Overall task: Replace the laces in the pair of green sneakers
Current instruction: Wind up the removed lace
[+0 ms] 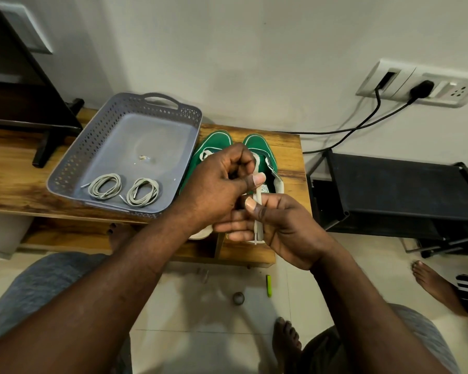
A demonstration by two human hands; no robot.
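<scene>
A wooden bench (16,171) carries a grey tray (119,109), with 2 green sneakers (214,144) at its 3 o'clock side. Over the sneakers, the left hand (222,184) and right hand (284,230) both pinch 1 pale lace (258,197); 2 coiled laces (105,185) lie in the tray at 6 o'clock.

I read the green sneakers (214,147) as matt, suede-like cloth. The grey tray (157,103) looks like smooth plastic with lattice-pierced walls. The coiled laces (105,185) and the pale lace (258,229) are flat, dull woven cloth. The table (16,171) is grained wood with a slight sheen; the floor tiles (200,333) are glossy.
</scene>
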